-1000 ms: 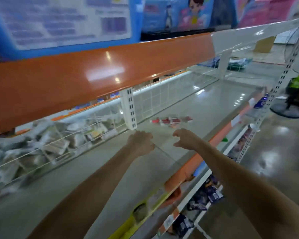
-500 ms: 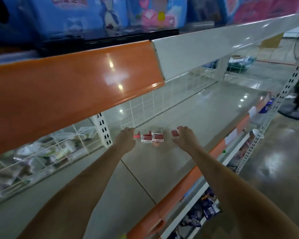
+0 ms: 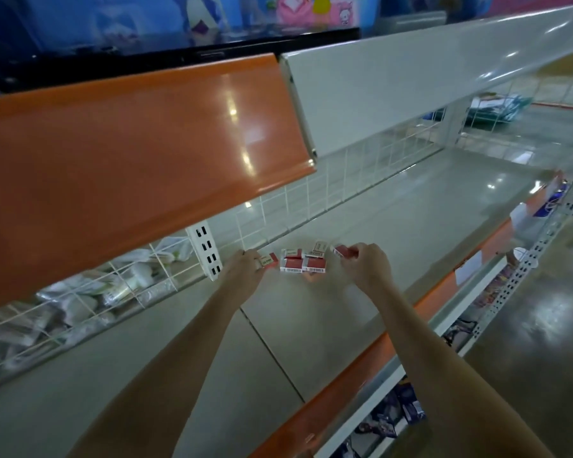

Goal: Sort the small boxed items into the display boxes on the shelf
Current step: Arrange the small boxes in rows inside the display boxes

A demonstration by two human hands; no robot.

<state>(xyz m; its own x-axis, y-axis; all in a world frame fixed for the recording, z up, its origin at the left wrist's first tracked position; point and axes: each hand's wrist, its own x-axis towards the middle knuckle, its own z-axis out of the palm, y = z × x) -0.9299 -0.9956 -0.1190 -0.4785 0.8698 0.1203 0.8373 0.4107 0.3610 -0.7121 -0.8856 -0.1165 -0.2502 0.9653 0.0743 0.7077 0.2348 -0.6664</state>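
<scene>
Several small red-and-white boxes (image 3: 303, 261) lie in a loose cluster on the pale shelf board (image 3: 394, 233). My left hand (image 3: 245, 271) is at the cluster's left end and its fingers pinch one small box (image 3: 268, 259). At the right end, my right hand (image 3: 366, 266) grips another small red box (image 3: 343, 251), lifted slightly off the board. No display box shows in this view.
An orange shelf front (image 3: 139, 166) and a white one (image 3: 411, 81) overhang the board from above. A white wire grid (image 3: 311, 200) backs the shelf; bagged goods (image 3: 90, 299) lie behind it at left. An upright post (image 3: 205, 252) stands beside my left hand. Lower shelves hold packaged items (image 3: 394, 418).
Both hands have reached forward to the boxes and closed on one each. The camera has moved closer and tilted down over the shelf.
</scene>
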